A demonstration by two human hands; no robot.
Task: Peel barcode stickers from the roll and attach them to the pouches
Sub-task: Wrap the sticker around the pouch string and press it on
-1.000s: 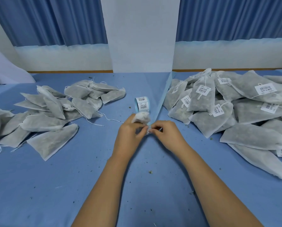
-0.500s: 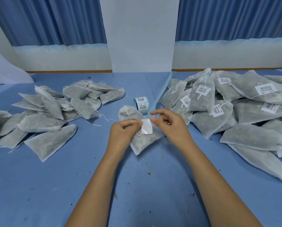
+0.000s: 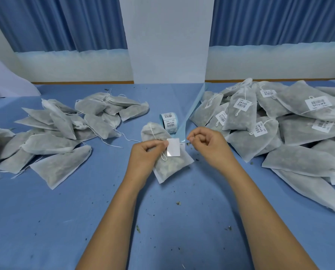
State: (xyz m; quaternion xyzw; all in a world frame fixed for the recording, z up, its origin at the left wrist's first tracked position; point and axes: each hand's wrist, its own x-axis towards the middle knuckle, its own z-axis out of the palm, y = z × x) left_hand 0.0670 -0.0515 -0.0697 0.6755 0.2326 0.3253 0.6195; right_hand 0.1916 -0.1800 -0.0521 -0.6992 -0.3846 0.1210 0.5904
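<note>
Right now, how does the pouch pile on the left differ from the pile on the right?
The left pile shows no labels; many pouches in the right pile carry white barcode stickers. The left pile lies low and spread out; the right pile is heaped higher and packed closer. Both are grey-white drawstring pouches lying on the blue table.

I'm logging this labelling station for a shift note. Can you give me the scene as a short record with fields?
Left hand: grips pouch
Sticker: blank side up over pouch, left fingers at its edge
Right hand: curled by liner end; grip unclear
Roll: behind pouch
Left pile: unlabelled
Right pile: labelled
</note>
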